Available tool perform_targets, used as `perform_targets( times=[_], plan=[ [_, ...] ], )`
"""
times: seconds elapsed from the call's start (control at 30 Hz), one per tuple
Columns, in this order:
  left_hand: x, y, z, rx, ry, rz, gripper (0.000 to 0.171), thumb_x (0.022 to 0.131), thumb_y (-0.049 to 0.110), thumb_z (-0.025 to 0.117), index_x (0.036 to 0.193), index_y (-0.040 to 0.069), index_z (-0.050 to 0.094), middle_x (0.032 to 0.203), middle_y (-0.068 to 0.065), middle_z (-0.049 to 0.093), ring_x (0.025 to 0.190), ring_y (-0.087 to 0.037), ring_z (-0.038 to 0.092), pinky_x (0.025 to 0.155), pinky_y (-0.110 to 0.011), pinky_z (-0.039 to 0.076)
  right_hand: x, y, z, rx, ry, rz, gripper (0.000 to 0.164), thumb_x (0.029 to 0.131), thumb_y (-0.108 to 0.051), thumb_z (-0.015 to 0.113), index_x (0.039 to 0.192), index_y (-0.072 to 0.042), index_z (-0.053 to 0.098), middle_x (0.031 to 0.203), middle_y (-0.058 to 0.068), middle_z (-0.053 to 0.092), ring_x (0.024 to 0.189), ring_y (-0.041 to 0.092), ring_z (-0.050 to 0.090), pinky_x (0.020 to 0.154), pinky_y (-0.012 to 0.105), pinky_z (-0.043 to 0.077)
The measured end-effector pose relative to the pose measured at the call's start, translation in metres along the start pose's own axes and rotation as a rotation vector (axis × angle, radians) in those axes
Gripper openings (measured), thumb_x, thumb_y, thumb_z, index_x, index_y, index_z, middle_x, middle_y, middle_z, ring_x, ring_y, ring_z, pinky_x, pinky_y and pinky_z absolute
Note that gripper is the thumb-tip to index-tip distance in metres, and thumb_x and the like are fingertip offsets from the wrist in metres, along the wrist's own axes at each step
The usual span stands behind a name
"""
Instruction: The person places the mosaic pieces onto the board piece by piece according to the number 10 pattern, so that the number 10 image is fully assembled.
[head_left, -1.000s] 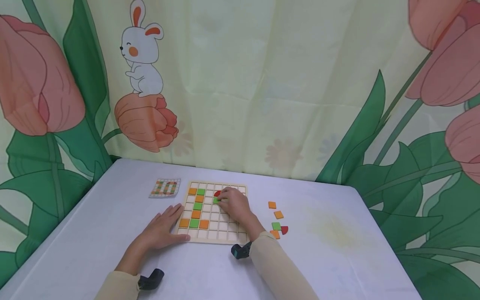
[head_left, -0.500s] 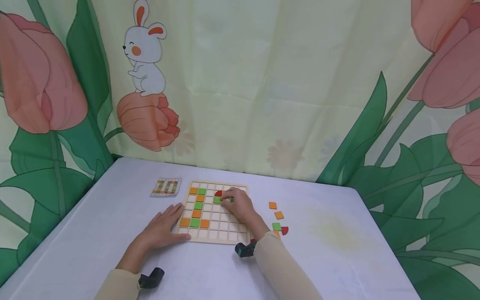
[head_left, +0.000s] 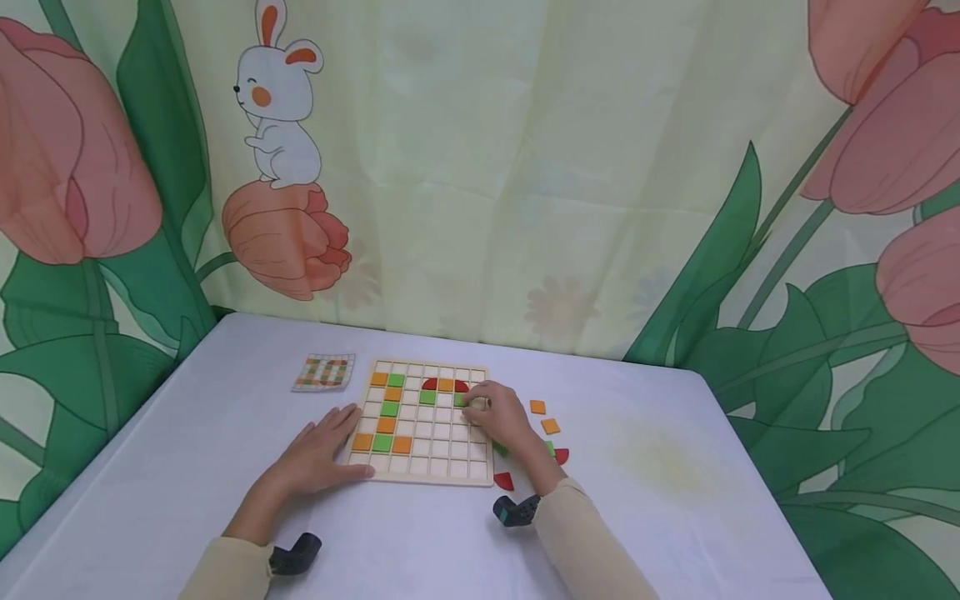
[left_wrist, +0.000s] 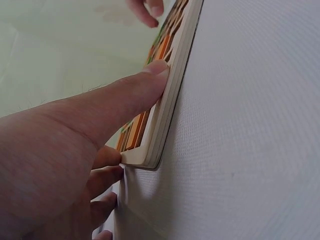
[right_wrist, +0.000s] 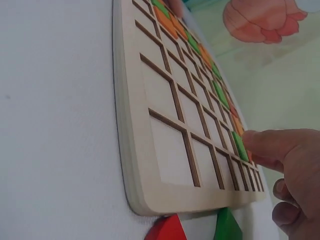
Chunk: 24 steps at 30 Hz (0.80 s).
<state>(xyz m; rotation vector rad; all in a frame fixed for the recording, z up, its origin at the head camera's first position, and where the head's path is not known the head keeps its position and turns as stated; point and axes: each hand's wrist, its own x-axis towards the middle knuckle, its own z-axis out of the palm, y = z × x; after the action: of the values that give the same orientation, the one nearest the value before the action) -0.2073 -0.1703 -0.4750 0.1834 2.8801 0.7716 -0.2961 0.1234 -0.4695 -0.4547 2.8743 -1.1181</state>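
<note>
A wooden grid board (head_left: 420, 481) lies on the table, with orange and green square tiles and red quarter-round tiles in some cells. My left hand (head_left: 318, 454) steadies its near left corner, the thumb (left_wrist: 155, 75) straight on the frame and the other fingers along the side. At the upper right of the grid, my right hand (head_left: 501, 412) has thumb and forefinger on a green square tile (right_wrist: 240, 146). This tile (head_left: 459, 400) sits in a cell below a red quarter-round tile (head_left: 461, 387). The fingers partly cover it in the head view.
A small printed pattern card (head_left: 324, 372) lies beyond the board's left side. Right of the board are loose orange tiles (head_left: 537, 407), red quarter-round pieces (head_left: 504, 482) and green pieces, some partly behind the right wrist. A patterned curtain (head_left: 480, 250) hangs behind the table.
My right hand has shifted right along the board, uncovering an orange tile and a second red quarter-round tile. A loose red piece near the front shows fully. My left hand stays on the corner.
</note>
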Motion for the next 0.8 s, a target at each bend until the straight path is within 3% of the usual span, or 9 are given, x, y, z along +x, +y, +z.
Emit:
perform_targets(
  times=[0.2, 0.37, 0.63, 0.8],
  plan=[
    [-0.002, 0.001, -0.002, 0.004, -0.008, 0.004, 0.105, 0.075, 0.057, 0.074, 0.152, 0.004, 0.027, 0.160, -0.020, 0.022, 0.148, -0.043, 0.013, 0.119, -0.063, 0.011, -0.011, 0.006, -0.012, 0.017, 0.001, 0.064, 0.014, 0.088, -0.024, 0.071, 0.101, -0.021, 0.075, 0.118, 0.000, 0.066, 0.116, 0.024, 0.057, 0.100, 0.046, 0.051],
    [-0.003, 0.003, -0.006, 0.012, -0.005, 0.011, 0.105, 0.075, 0.057, 0.074, 0.152, 0.004, 0.027, 0.160, -0.020, 0.022, 0.148, -0.043, 0.013, 0.118, -0.063, 0.012, -0.020, 0.012, -0.021, 0.033, 0.023, 0.056, 0.013, 0.088, -0.019, 0.071, 0.099, -0.019, 0.075, 0.114, 0.000, 0.067, 0.115, 0.023, 0.058, 0.100, 0.047, 0.050],
    [-0.002, 0.002, -0.006, 0.006, -0.009, 0.012, 0.106, 0.074, 0.058, 0.074, 0.152, 0.004, 0.027, 0.159, -0.020, 0.022, 0.148, -0.043, 0.013, 0.118, -0.064, 0.012, -0.032, 0.019, -0.034, -0.056, 0.050, 0.144, 0.014, 0.088, -0.022, 0.071, 0.101, -0.020, 0.075, 0.116, 0.001, 0.067, 0.116, 0.025, 0.058, 0.099, 0.048, 0.051],
    [-0.002, 0.002, -0.003, -0.002, -0.012, 0.007, 0.106, 0.074, 0.058, 0.074, 0.152, 0.004, 0.027, 0.160, -0.019, 0.022, 0.148, -0.043, 0.013, 0.118, -0.064, 0.011, -0.040, 0.034, -0.044, -0.089, 0.085, 0.149, 0.016, 0.086, -0.018, 0.073, 0.102, -0.018, 0.075, 0.113, 0.001, 0.069, 0.106, 0.023, 0.060, 0.094, 0.044, 0.054]
  ],
)
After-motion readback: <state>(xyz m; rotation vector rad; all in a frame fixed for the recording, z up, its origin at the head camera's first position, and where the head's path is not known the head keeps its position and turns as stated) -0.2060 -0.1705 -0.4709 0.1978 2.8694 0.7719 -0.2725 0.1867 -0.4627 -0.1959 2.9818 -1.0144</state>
